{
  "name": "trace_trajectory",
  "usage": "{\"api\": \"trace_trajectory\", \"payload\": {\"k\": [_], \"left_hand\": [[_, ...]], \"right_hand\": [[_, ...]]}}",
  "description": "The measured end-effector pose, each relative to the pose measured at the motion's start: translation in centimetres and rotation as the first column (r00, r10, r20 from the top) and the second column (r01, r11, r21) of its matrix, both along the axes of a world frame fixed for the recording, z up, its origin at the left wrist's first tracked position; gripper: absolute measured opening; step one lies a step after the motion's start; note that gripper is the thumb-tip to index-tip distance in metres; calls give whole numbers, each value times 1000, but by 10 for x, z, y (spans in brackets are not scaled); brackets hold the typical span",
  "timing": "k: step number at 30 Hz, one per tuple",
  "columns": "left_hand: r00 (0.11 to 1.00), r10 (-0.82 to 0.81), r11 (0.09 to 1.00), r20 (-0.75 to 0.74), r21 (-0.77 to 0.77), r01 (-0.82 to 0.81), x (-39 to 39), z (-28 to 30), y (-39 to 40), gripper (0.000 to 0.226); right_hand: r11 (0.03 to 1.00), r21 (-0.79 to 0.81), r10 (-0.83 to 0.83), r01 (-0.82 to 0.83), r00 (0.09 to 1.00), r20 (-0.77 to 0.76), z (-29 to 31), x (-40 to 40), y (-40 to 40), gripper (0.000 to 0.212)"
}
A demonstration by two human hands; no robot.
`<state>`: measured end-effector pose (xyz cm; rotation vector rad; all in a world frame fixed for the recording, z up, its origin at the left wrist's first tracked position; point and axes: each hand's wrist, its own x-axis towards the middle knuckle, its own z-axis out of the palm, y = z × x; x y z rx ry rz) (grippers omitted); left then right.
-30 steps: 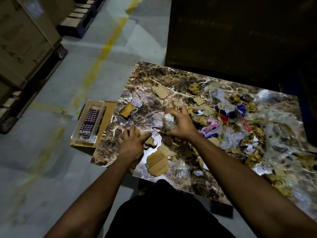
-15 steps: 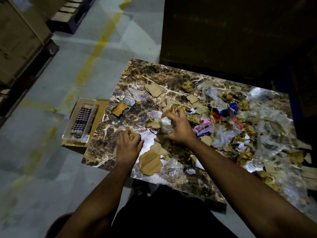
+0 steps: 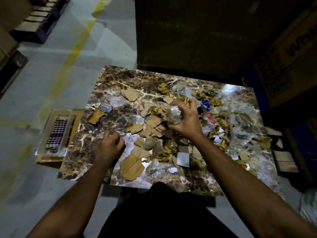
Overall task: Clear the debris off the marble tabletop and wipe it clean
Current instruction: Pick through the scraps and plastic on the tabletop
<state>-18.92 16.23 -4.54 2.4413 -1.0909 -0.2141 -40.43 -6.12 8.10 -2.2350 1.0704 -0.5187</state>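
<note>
Setting: Grey concrete floor [image 3: 42, 177] with a faded yellow line ran past the marble worktop [image 3: 120, 78]; dark cartons stood behind it.
Head view, debris: torn cardboard pieces [image 3: 131, 166] and crumpled wrappers lay across the middle and right of the slab, thickest to the right, so clearing looked barely begun.
Right hand [image 3: 184, 121]: curled round a wad of clear plastic [image 3: 173, 115], held just above the litter, probably to bundle scraps together.
Left hand [image 3: 109, 146]: fingers curled at the near left; whether it pinched a scrap could not be told.
Wiping cloth: a checked cloth [image 3: 56, 134] waited in a clear tray left of the slab, untouched.
</note>
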Motion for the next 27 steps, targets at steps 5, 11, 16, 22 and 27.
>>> {"api": "trace_trajectory", "payload": {"k": [5,11,16,22,27], "left_hand": [[994,-104,955,-42,-285,88,-39,44,-102,8],[929,-357,922,-98,-196,333,-113,56,-199,13],[920,-372,920,-119,84,383,-133,28,-210,40],[896,-388,916,-213,20,401,-123,35,-201,60],[880,-409,912,-240,-101,397,-115,55,-187,72]], "right_hand": [[989,0,-144,145,984,-107,-14,-40,-35,80],[993,-72,-117,95,895,-430,-40,-46,-51,92],[1000,16,3,7,825,-566,-60,-58,-64,126],[995,59,96,-77,861,-499,-51,-80,-76,133],[997,32,81,-75,924,-374,-32,-83,-78,118]]}}
